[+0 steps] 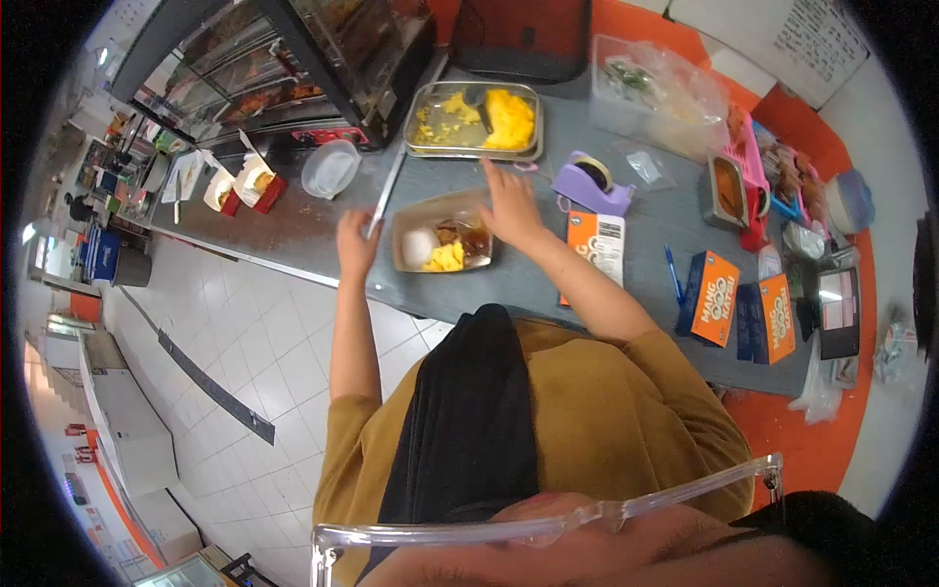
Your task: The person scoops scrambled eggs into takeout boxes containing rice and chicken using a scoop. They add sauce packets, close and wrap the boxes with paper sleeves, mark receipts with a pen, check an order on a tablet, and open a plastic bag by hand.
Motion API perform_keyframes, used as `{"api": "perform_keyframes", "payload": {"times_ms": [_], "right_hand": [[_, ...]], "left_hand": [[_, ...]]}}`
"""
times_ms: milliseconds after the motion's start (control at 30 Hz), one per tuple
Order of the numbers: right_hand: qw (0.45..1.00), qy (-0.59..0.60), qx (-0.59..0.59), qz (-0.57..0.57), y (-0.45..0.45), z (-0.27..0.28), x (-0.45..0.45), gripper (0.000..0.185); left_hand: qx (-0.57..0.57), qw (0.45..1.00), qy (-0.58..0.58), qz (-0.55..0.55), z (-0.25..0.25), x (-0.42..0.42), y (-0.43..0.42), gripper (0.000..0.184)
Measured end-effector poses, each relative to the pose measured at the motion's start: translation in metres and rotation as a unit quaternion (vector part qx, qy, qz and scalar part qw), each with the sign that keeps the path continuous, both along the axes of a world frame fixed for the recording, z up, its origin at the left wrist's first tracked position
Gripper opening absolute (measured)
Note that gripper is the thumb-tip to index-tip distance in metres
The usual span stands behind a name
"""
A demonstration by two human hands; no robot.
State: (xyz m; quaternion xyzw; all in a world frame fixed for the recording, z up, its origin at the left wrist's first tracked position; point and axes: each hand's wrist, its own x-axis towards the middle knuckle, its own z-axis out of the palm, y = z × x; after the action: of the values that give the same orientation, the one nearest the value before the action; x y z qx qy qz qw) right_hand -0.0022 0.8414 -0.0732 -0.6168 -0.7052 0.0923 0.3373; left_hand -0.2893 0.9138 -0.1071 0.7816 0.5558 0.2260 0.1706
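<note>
A brown paper food box (399,223) stands open on the dark counter in front of me. It holds a white mound (421,245) that looks like rice, yellow scrambled egg (446,258) and brown saucy pieces (471,240). My right hand (511,203) reaches over the box's right side with its fingers stretched out. Left of the box, my left hand (357,243) is beside a narrow pale strip (389,186) along the counter. Its fingers are partly bent, and whether they grip the strip is unclear. Beyond the box sits a metal tray (445,147) with more egg and a dark utensil.
At the back left is a glass display case (284,78). Nearby are a clear plastic tub (331,168) and small red-and-white boxes (259,186). A purple tape dispenser (593,186), orange cartons (712,298), a blue pen (674,272) and a large clear container (655,93) stand to the right.
</note>
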Motion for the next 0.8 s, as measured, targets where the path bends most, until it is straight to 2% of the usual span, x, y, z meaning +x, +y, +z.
{"api": "perform_keyframes", "payload": {"times_ms": [67, 200, 267, 300, 333, 400, 433, 467, 567, 633, 700, 767, 800], "right_hand": [[0.987, -0.079, -0.14, 0.029, -0.007, -0.002, -0.004, 0.066], [0.99, -0.043, -0.129, 0.042, -0.026, -0.062, -0.015, 0.062], [0.997, -0.053, -0.033, -0.044, -0.031, -0.092, -0.027, 0.048], [0.996, 0.074, 0.002, -0.05, -0.03, -0.091, -0.037, 0.042], [0.996, 0.072, -0.001, -0.052, -0.029, -0.088, -0.039, 0.042], [0.942, 0.27, -0.18, -0.083, -0.023, -0.077, -0.037, 0.04], [0.951, 0.286, -0.101, -0.063, -0.014, -0.089, -0.035, 0.035], [0.95, 0.286, -0.103, -0.068, -0.011, -0.101, -0.026, 0.035], [0.944, 0.26, -0.19, -0.075, -0.018, -0.036, -0.021, 0.031], [0.96, 0.216, -0.166, -0.068, -0.021, -0.038, -0.019, 0.033], [0.974, 0.169, -0.14, -0.058, -0.027, -0.035, -0.017, 0.035], [0.947, 0.137, -0.291, -0.022, -0.038, -0.027, -0.017, 0.05], [0.946, 0.137, -0.292, -0.024, -0.044, -0.037, -0.018, 0.05]], "left_hand": [[0.041, 0.998, 0.026, -0.037, -0.011, -0.002, -0.019, 0.04], [0.087, 0.994, -0.025, -0.063, -0.049, 0.008, -0.045, 0.039], [-0.006, 0.971, -0.232, -0.061, -0.069, 0.017, -0.05, 0.038], [-0.062, 0.953, -0.287, -0.07, -0.071, 0.023, -0.045, 0.036], [-0.065, 0.952, -0.289, -0.071, -0.071, 0.026, -0.044, 0.036], [-0.152, 0.923, -0.353, -0.023, -0.058, 0.034, -0.047, 0.033], [-0.155, 0.922, -0.353, -0.025, -0.045, 0.034, -0.046, 0.033], [-0.16, 0.928, -0.337, -0.017, -0.033, 0.033, -0.045, 0.032], [-0.203, 0.94, -0.272, 0.02, -0.019, 0.031, -0.036, 0.027], [-0.241, 0.936, -0.257, 0.021, -0.005, 0.031, -0.037, 0.027], [-0.239, 0.945, -0.221, -0.004, -0.002, 0.031, -0.04, 0.037], [-0.2, 0.962, -0.178, -0.049, -0.014, 0.028, -0.048, 0.043], [-0.159, 0.974, -0.133, -0.088, -0.019, 0.026, -0.054, 0.05]]}}
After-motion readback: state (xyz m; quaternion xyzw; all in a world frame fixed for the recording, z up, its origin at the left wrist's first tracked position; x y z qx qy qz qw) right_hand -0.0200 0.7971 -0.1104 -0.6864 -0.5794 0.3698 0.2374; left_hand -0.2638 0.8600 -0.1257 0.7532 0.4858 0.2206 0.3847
